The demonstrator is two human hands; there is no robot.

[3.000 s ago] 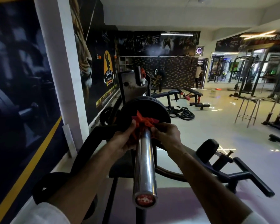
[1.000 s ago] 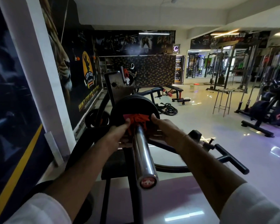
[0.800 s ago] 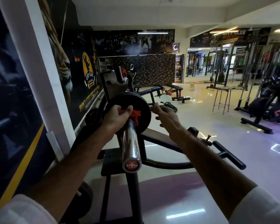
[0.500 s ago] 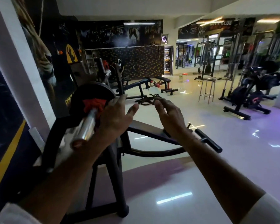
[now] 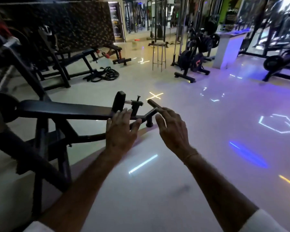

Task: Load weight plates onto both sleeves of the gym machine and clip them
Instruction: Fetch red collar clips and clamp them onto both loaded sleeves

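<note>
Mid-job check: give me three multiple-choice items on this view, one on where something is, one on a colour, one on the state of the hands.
1. The coiled black battle rope lies:
A. on the floor beside a bench
B. on the counter
C. in a hand

2. The floor's cross-shaped light mark is:
A. green
B. yellow
C. red

3. The left hand and right hand are:
A. gripping a plate
B. holding a clip
C. open, empty

Answers: 1 A, it sits on the tiles by the bench foot. 2 B, it glows yellow. 3 C, fingers spread, nothing held.
</note>
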